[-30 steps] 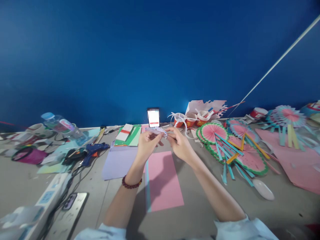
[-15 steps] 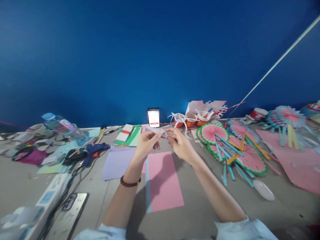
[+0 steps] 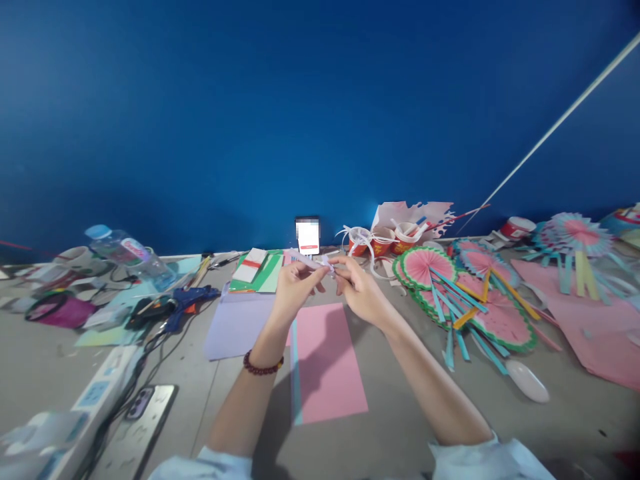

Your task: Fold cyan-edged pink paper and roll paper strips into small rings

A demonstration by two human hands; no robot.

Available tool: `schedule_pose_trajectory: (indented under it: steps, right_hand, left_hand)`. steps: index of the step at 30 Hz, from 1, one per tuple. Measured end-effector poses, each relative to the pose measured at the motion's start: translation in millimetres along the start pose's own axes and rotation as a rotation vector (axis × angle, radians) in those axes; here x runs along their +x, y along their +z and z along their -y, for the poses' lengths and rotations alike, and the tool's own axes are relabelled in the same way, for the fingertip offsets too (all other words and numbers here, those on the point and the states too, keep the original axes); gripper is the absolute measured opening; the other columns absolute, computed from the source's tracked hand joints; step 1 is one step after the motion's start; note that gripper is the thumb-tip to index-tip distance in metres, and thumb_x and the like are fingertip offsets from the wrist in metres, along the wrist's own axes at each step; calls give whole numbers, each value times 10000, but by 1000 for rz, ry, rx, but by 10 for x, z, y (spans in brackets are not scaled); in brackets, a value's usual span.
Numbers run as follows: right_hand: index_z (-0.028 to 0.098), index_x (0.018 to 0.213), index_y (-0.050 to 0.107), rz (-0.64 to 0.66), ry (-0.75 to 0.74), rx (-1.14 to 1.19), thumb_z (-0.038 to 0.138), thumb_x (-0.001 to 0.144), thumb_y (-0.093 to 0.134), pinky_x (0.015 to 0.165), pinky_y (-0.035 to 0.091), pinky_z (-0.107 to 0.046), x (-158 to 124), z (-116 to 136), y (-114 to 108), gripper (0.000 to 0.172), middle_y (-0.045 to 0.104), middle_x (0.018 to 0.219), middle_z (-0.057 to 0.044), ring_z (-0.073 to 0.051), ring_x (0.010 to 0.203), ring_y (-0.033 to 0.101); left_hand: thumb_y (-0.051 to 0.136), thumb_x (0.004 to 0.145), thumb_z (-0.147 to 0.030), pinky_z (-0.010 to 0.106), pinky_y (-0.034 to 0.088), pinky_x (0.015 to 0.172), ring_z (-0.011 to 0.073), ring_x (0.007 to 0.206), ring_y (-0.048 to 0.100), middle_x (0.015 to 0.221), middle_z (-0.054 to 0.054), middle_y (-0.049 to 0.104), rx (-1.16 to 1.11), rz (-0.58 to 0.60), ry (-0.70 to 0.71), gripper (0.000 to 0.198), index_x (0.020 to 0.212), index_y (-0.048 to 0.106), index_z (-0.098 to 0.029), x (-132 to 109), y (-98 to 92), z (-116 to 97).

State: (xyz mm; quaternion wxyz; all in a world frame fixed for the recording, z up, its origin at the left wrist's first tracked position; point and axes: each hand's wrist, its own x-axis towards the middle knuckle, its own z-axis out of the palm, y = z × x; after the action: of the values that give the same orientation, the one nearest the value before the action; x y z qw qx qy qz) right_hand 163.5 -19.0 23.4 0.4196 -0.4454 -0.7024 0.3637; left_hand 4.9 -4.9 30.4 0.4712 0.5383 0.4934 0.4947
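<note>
My left hand (image 3: 295, 283) pinches a narrow pale lilac strip (image 3: 306, 259), which looks like folded paper, above the middle of the table. My right hand (image 3: 357, 283) has its thumb and fingertips closed at the strip's right end, close to the left fingertips. Exactly how the strip is folded is too small to make out. Below both hands lies a pink sheet of paper (image 3: 330, 363) with a light blue edge along its left side. A lilac sheet (image 3: 235, 327) rests to the left of it.
A lit phone (image 3: 307, 237) leans at the wall. Red paper cups (image 3: 383, 241) and watermelon-patterned paper fans (image 3: 427, 268) are on the right, near a white spoon-like piece (image 3: 527, 381). Leftward are a blue glue gun (image 3: 193, 300), a bottle (image 3: 133, 257), another phone (image 3: 143, 427) and a power strip (image 3: 97, 400).
The fingertips have shifted slightly around the lilac strip, and its right end has turned a little. My left wrist has moved slightly to the right.
</note>
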Motion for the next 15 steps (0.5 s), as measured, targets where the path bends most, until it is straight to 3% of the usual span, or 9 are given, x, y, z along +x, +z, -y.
schedule_pose_trajectory:
  steps: [9, 15]
  right_hand:
    - [210, 1149, 496, -42, 2, -56, 255, 904, 414, 607, 424, -261, 10, -58, 21, 262, 647, 690, 10, -142, 566, 533]
    - [209, 1125, 507, -55, 46, -42, 297, 889, 441, 627, 442, -297, 19, -57, 15, 261, 697, 767, -20, -152, 546, 532]
  left_hand:
    - [721, 715, -419, 170, 373, 382, 84, 383, 524, 451, 8, 599, 20, 30, 17, 310, 600, 679, -134, -15, 1, -42]
    - [728, 705, -451, 177, 380, 369, 111, 413, 577, 488, 10, 617, 4, 54, 24, 312, 680, 707, -141, -10, 6, -28]
